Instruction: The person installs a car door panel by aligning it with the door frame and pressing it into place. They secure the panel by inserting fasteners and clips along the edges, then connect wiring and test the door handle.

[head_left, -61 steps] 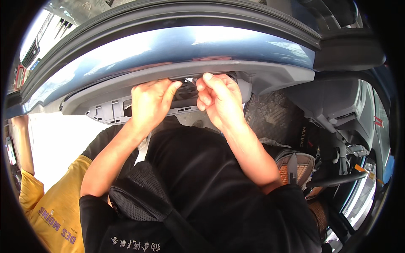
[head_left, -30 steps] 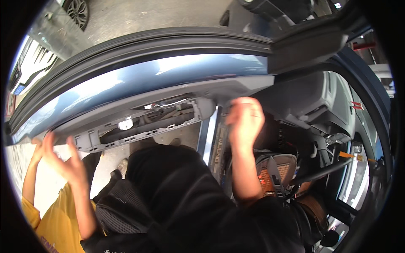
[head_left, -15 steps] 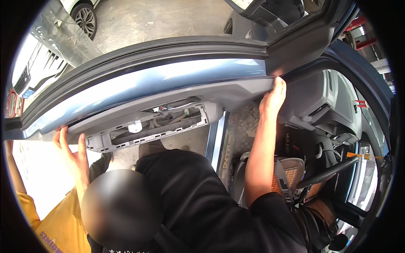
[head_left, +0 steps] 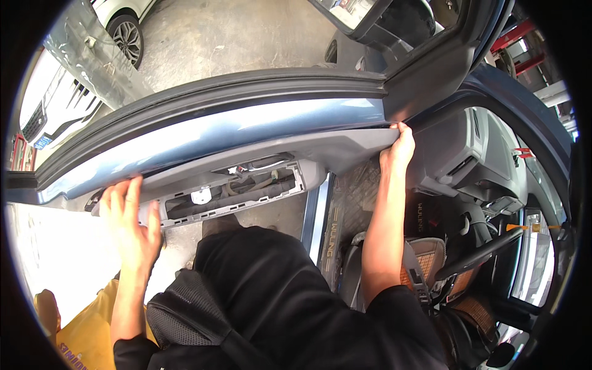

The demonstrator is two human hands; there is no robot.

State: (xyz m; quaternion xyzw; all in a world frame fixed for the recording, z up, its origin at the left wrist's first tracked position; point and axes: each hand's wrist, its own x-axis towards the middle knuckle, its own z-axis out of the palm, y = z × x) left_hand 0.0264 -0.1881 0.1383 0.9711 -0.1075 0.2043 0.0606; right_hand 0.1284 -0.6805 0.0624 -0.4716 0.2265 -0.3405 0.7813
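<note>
A long grey door trim panel (head_left: 345, 143) lies along the inner side of a blue car door (head_left: 259, 115), with a dark gap between them along its upper edge. Through a long opening in the panel, wiring and a white piece show. My right hand (head_left: 398, 150) grips the panel's right end, thumb and fingers closed at its upper corner. At the other end my left hand (head_left: 131, 222) is over the panel, fingers spread and the tips near its upper edge. An inner door handle (head_left: 259, 164) is set in the panel above the opening.
A person in a yellow top (head_left: 92, 324) is close by at the lower left. To the right are the car's dashboard (head_left: 456, 151), steering wheel (head_left: 478, 251) and seat (head_left: 425, 262). A door mirror (head_left: 351, 15) and a white car (head_left: 52, 111) are beyond the door.
My left hand has moved right along the panel, its fingers now higher over the edge. The panel's right end sits slightly lower, with a gap showing there. My right hand keeps its grip.
</note>
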